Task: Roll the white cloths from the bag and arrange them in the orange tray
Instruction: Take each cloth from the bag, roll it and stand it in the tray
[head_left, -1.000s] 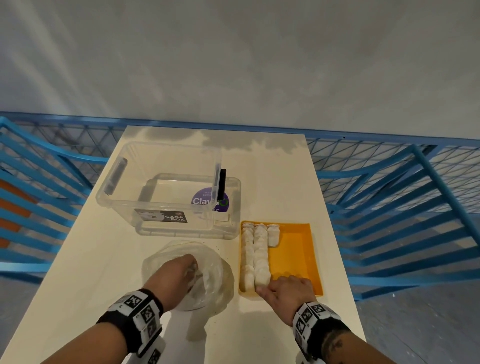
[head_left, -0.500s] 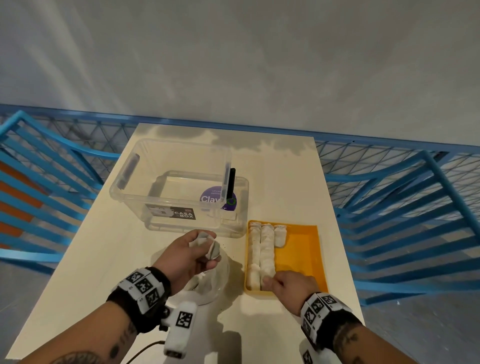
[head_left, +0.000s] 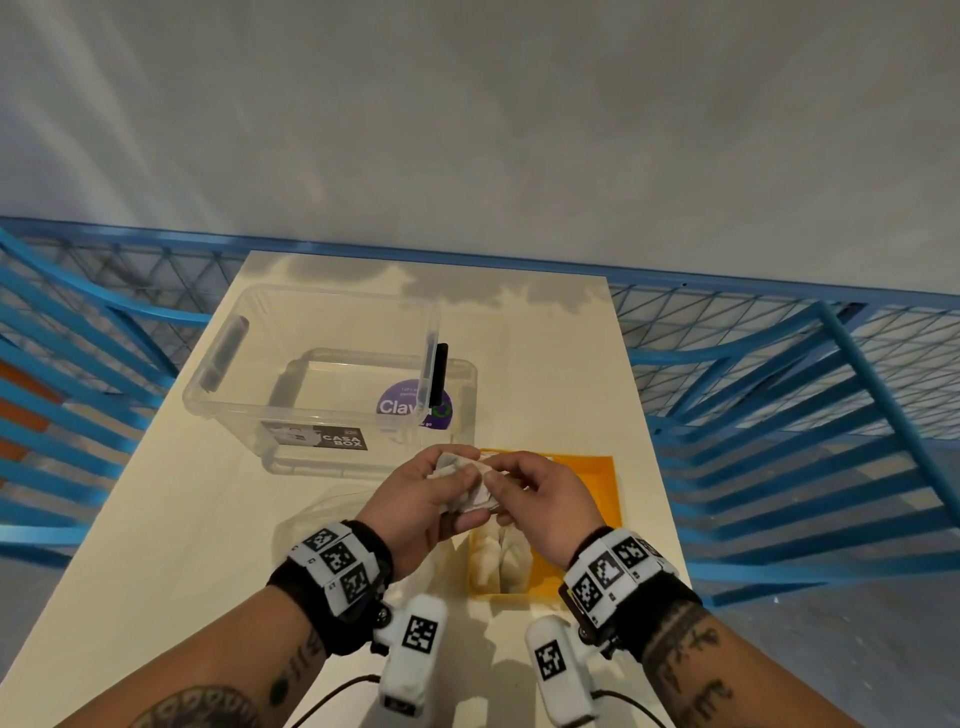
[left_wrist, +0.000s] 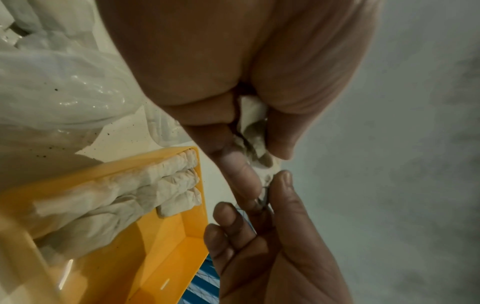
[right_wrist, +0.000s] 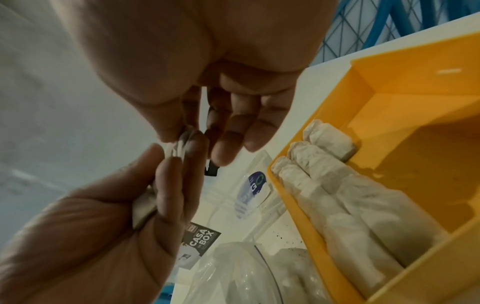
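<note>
A crumpled white cloth (head_left: 465, 486) hangs in the air between both hands, above the near left corner of the orange tray (head_left: 597, 499). My left hand (head_left: 426, 499) grips the bunched cloth (left_wrist: 253, 121) in its curled fingers. My right hand (head_left: 524, 493) pinches the cloth's edge (right_wrist: 179, 144) between thumb and forefinger. Rolled white cloths (left_wrist: 145, 191) lie in rows along the tray's (left_wrist: 166, 255) left side, also seen in the right wrist view as rolled cloths (right_wrist: 337, 195) inside the tray (right_wrist: 405, 78). The clear plastic bag (right_wrist: 233, 271) lies on the table left of the tray, with white cloth inside.
A clear plastic storage box (head_left: 322, 374) with a black handle (head_left: 439, 374) stands on the cream table (head_left: 171, 519) behind the hands. Blue metal railings (head_left: 779, 415) run along both sides and the back of the table. The bag (left_wrist: 52, 82) also shows in the left wrist view.
My left hand lifted a cloth out of the bag and carried it right. My right hand left the tray's front edge and rose to pinch the cloth.
</note>
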